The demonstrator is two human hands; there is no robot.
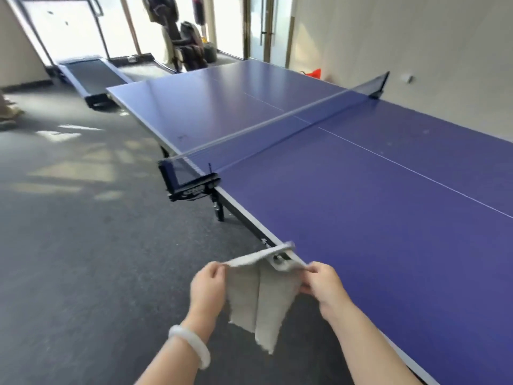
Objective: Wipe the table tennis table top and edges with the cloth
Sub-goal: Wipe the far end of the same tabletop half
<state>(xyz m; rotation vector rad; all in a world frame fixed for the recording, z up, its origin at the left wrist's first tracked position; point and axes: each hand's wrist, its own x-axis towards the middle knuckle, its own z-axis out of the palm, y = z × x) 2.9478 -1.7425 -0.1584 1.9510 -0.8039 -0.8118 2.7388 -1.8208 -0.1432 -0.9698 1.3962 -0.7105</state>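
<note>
Both hands, left hand (208,284) and right hand (322,282), are pinching the grey rectangular cloth (263,295), hanging just beside the blue table's (388,245) near edge, right hand nearer.

The blue table tennis surface (361,223) runs away from me on my right, with a pale edge band (249,216) along the near side and a thin white centre line (416,174) down its length. A net (277,119) crosses its middle, held by a black clamp (191,186) at the near edge and a second clamp (379,84) at the far one. It stands on a grey floor (83,245).
</note>
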